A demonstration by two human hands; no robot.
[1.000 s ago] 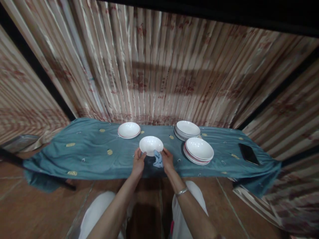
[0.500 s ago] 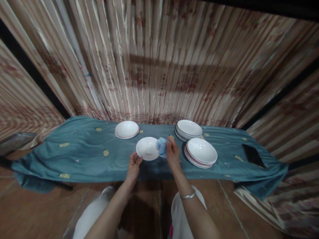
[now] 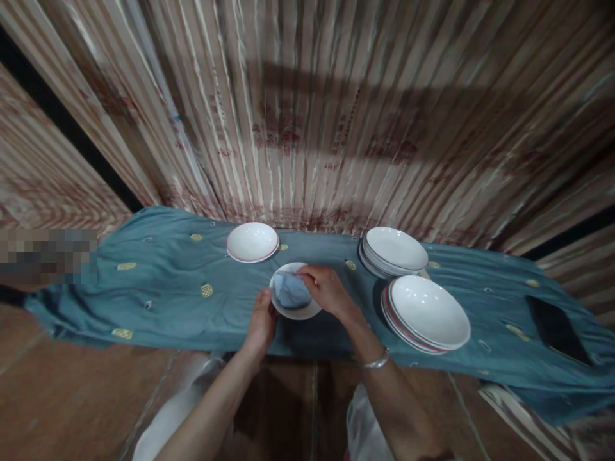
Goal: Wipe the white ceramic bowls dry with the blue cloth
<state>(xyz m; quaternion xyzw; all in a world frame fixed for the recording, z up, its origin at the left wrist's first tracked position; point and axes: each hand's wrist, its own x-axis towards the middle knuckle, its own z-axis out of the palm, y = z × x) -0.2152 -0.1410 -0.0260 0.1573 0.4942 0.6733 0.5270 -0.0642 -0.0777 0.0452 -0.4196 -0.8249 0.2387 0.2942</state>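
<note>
A white plate (image 3: 298, 314), shallow and round, is gripped at its left edge by my left hand (image 3: 262, 323), thumb on the rim and fingers under it. My right hand (image 3: 330, 291) pinches a light blue cloth (image 3: 291, 291), which lies spread over the inside of the plate. Beyond it, to the left, a red-rimmed white dish (image 3: 252, 242) rests on the table. To the right of my right hand sit two stacks: dark-rimmed plates (image 3: 396, 248) at the back and white plates with some red rims (image 3: 429, 312) nearer me.
The narrow table has a teal cloth (image 3: 173, 288) with yellow pineapple prints. A black phone (image 3: 558, 330) lies at its right end. Striped curtains (image 3: 307, 128) hang close behind, and dark poles (image 3: 72, 121) slant at the sides. Below is a brown tiled floor (image 3: 278, 410).
My right hand has brought the blue cloth from the plate's right edge over into its middle. The cloth has gone from bunched to spread out. The view has shifted slightly.
</note>
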